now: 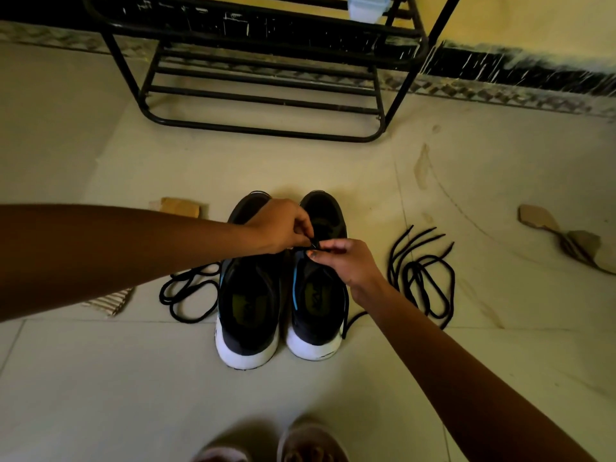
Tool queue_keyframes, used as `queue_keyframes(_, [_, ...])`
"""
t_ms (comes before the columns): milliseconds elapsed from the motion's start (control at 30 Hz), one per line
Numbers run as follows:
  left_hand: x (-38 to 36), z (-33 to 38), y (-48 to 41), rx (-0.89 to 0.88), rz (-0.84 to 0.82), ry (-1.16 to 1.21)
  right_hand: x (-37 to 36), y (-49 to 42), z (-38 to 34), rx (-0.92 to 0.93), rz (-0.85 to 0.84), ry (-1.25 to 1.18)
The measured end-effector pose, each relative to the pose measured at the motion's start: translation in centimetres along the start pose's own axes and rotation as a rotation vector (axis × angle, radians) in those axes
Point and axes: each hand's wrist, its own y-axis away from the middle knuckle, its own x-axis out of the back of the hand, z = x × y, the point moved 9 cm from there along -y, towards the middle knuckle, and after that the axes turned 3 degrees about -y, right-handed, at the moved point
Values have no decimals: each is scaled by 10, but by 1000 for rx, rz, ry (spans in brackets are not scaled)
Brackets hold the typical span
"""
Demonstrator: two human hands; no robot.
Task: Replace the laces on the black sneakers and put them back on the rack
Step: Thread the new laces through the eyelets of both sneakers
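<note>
Landmark: right sneaker, black with a white sole, upright on the pale floor tiles, heel toward the camera.
Left sneaker: close against the right sneaker's left side, pointing the same way.
Black lace: over the right sneaker's tongue, at mid-length, caught between the fingertips of both hands.
Left hand: over the right sneaker's forepart, reaching in across the left sneaker; thumb and forefinger pinching the black lace, other fingers curled in.
Right hand: above the right sneaker's right edge; thumb and forefinger pinching the same black lace just beside the left hand's fingertips, remaining fingers folded under.
Trailing strand: off the right sneaker's right side near the heel; link to the pinched lace not clear.
Loose laces: tangled on the floor, right of the right sneaker, apart from it.
Coiled lace: beyond the left sneaker, on the far left side.
Rack: black metal, well past the right sneaker's toe, against the wall.
</note>
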Motion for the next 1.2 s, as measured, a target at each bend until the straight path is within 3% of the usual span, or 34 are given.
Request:
queue_keyframes(533, [4,12,4,-73,36,-112,0,-1,0,-3,20,-5])
queue_keyframes(1200, [-3,-3,11,60,136,-15,14,-7,1,-6,12,58])
